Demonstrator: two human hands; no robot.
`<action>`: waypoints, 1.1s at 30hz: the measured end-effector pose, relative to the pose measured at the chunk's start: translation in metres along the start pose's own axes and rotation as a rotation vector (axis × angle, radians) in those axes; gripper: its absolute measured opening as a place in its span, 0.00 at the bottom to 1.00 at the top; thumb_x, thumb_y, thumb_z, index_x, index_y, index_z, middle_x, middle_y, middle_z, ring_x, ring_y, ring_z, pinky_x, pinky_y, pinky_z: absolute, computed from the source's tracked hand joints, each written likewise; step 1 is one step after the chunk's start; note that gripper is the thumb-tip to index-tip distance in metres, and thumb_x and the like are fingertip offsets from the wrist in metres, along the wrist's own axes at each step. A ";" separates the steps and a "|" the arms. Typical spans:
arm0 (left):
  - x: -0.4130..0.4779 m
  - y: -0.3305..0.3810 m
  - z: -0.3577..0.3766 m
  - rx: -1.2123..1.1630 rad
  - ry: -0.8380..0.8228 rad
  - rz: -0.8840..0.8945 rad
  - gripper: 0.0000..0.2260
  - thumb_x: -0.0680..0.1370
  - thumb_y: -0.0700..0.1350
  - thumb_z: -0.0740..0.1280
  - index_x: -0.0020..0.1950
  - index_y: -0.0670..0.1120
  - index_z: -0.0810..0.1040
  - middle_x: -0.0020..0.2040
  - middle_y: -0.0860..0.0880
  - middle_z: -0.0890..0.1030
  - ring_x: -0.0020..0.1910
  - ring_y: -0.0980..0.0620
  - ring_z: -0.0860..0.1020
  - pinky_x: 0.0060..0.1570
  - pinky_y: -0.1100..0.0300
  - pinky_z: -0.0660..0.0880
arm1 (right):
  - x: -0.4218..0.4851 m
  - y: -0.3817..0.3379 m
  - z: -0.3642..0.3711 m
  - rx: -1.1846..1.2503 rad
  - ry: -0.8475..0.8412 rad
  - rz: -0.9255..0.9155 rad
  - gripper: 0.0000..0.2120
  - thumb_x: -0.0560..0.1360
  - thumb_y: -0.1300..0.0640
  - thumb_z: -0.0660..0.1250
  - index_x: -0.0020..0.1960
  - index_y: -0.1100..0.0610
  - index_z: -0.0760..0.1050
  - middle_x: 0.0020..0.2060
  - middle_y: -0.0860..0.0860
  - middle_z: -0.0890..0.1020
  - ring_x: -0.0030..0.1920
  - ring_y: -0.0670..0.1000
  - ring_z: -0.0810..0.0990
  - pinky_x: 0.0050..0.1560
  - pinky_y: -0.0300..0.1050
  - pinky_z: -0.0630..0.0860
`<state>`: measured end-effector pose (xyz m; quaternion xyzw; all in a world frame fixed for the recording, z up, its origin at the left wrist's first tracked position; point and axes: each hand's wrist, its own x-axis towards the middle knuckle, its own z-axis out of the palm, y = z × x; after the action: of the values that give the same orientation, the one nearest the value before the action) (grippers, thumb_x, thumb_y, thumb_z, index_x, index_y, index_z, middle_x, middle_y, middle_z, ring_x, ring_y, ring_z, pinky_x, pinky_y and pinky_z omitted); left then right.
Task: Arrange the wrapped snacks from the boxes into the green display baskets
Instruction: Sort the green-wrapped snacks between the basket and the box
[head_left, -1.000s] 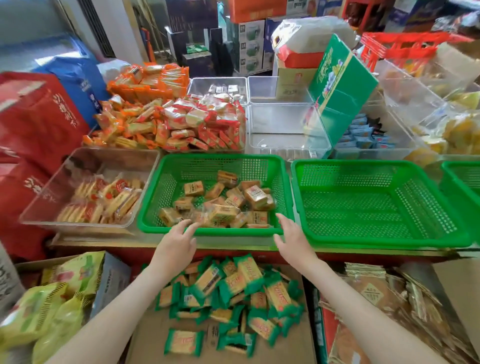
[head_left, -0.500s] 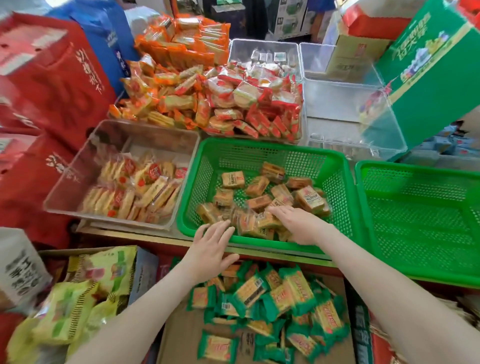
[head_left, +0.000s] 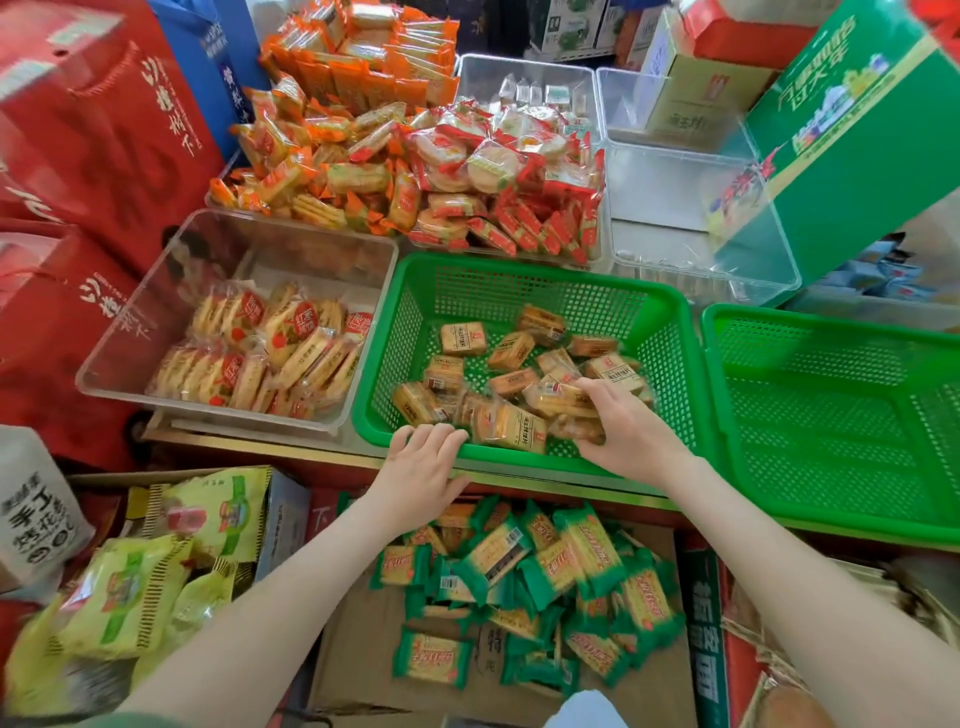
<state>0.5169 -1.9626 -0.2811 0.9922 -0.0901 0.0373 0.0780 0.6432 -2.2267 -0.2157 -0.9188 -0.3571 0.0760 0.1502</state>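
Two bare forearms come in from the bottom edge toward the middle green basket (head_left: 524, 291), which serves as the reference for every place below.

Nearest, below the basket's front rim: an open cardboard box (head_left: 363, 654) with a loose heap of green-wrapped packets (head_left: 498, 556).

Left hand (head_left: 423, 465): palm down, wrist straight, fingers close together and laid over the basket's front rim. The grip is not closed on anything I can see.

Right hand (head_left: 631, 431): inside the basket at its near right corner, palm down. The grip is curled round a clutch of tan packets (head_left: 556, 400), thumb on the left side, fingers underneath and mostly hidden. More tan packets lie scattered over the basket floor; the far strip is bare mesh.

Handling, judged:
- The packets look light, with slick, crinkly film and probably brittle biscuit inside.
- Take them by the flat faces or scoop from below, with no hard squeeze.
- Several at once could slide out of a loose hold.

The basket sits on the counter (head_left: 270, 449). Just right of it is a second green basket (head_left: 831, 415). Left of it is a clear tub (head_left: 311, 249) of round crackers. Beyond its back wall are piled orange and red snacks (head_left: 415, 171).
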 end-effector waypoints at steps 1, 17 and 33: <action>-0.001 0.001 -0.001 -0.017 -0.008 -0.010 0.22 0.75 0.56 0.59 0.64 0.45 0.69 0.58 0.47 0.77 0.55 0.46 0.77 0.56 0.53 0.60 | -0.006 -0.003 -0.002 0.006 0.049 0.008 0.33 0.70 0.58 0.72 0.70 0.64 0.64 0.60 0.59 0.74 0.59 0.59 0.74 0.61 0.52 0.73; -0.102 0.088 -0.051 -0.296 -0.023 -0.170 0.31 0.79 0.50 0.65 0.77 0.45 0.54 0.76 0.46 0.58 0.75 0.46 0.56 0.72 0.51 0.52 | -0.118 -0.102 -0.015 0.540 0.333 0.216 0.33 0.73 0.52 0.71 0.70 0.51 0.55 0.59 0.51 0.72 0.55 0.51 0.75 0.53 0.46 0.75; -0.095 0.169 -0.090 -0.369 -0.014 0.135 0.40 0.74 0.54 0.71 0.78 0.45 0.54 0.77 0.45 0.56 0.74 0.44 0.58 0.72 0.51 0.58 | -0.192 -0.117 -0.003 1.320 0.148 0.511 0.26 0.78 0.55 0.66 0.72 0.48 0.60 0.58 0.53 0.79 0.54 0.51 0.81 0.51 0.48 0.80</action>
<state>0.3875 -2.0954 -0.1761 0.9530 -0.1625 0.0184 0.2551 0.4287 -2.2758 -0.1682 -0.6937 0.0013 0.2467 0.6767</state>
